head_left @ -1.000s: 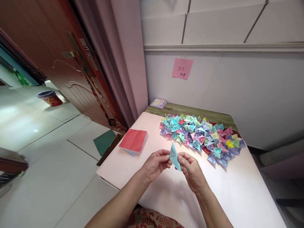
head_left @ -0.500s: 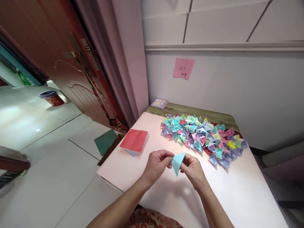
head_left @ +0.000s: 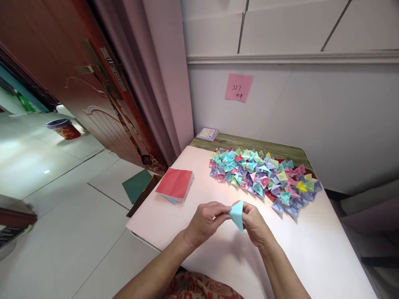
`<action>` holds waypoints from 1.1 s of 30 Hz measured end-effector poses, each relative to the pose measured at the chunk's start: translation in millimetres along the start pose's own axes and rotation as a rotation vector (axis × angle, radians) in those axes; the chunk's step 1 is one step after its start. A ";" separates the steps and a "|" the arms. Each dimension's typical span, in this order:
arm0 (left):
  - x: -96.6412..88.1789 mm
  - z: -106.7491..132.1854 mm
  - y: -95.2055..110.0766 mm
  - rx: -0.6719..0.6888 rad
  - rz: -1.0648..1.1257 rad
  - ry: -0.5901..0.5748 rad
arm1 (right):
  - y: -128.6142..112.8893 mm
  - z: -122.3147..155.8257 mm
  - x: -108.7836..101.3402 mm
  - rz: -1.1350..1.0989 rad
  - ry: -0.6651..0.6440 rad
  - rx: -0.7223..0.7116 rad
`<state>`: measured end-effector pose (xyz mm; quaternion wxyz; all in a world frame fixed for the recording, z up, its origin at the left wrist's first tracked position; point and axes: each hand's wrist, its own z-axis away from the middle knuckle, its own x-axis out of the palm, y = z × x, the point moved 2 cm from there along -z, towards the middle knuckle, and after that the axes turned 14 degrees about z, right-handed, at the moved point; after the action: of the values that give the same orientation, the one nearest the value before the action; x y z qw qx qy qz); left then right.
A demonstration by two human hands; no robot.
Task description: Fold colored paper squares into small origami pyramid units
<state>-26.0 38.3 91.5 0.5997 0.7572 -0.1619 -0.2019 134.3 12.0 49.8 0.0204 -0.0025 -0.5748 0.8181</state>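
A light blue folded paper point(head_left: 237, 216) is held above the near part of the table, between both hands. My left hand point(head_left: 207, 220) pinches its left corner between thumb and fingers. On the other side my right hand point(head_left: 254, 224) grips the paper's right edge, with some fingertips hidden behind it. Beyond the hands lies a wide heap of small folded paper boats point(head_left: 246, 174) in blue, purple, pink, green, yellow and red. To the left sits a stack of square paper sheets point(head_left: 175, 184) with a red one on top.
The pale tabletop point(head_left: 199, 257) meets a wall bearing a pink handwritten note point(head_left: 239, 87). A small pack of printed cards point(head_left: 208, 134) lies at the table's back left corner. Left of the table are an open-topped box point(head_left: 143, 191), a brown door point(head_left: 77, 74) and a bin point(head_left: 64, 129).
The blue paper has moved slightly right and turned, so its lower point now leans right. My left hand has shifted right and its fingers are stretched straighter along the paper's corner.
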 end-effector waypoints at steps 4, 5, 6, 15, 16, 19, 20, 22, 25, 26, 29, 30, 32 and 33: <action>2.5 0.9 -7.9 -0.091 0.229 0.105 | -9.9 5.5 -0.3 -0.067 -0.069 0.018; 3.1 1.1 -9.7 -0.124 0.300 0.138 | -12.2 6.5 -0.7 -0.072 -0.068 0.020; 3.7 1.1 -11.1 -0.157 0.362 0.167 | -14.0 7.2 -1.2 -0.069 -0.061 0.013; -1.0 1.4 -4.4 -0.077 0.207 0.097 | -15.9 7.8 0.9 0.077 0.012 -0.015; -2.1 1.5 -3.1 -0.059 0.171 0.076 | -16.8 8.6 1.4 0.082 0.011 -0.009; -4.4 2.0 0.3 -0.038 0.119 0.038 | -19.8 11.1 1.9 0.104 -0.005 0.014; -4.7 2.2 1.0 -0.038 0.120 0.038 | -20.8 11.7 1.6 0.111 -0.014 0.012; -4.1 3.0 1.3 -0.050 0.144 0.049 | -22.2 12.4 0.2 0.120 -0.041 -0.004; -1.7 3.7 -1.5 -0.103 0.264 0.147 | -23.3 13.2 -2.6 0.073 -0.103 -0.038; -0.9 3.6 -3.2 -0.136 0.333 0.204 | -23.4 13.7 -3.5 0.033 -0.108 -0.045; 1.9 2.4 -8.4 -0.250 0.575 0.387 | -24.2 15.7 -4.7 -0.107 -0.020 -0.107; 3.2 1.8 -9.6 -0.283 0.647 0.430 | -24.5 16.7 -3.7 -0.133 0.029 -0.146; 6.4 0.7 -10.6 -0.322 0.757 0.479 | -25.4 18.5 1.0 -0.133 0.110 -0.229; 8.3 0.4 -10.4 -0.330 0.795 0.486 | -25.7 19.2 4.7 -0.111 0.133 -0.257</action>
<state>-19.0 36.4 80.3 0.7626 0.5570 -0.2595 0.2022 129.9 2.8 80.5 0.1030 -0.0276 -0.6713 0.7335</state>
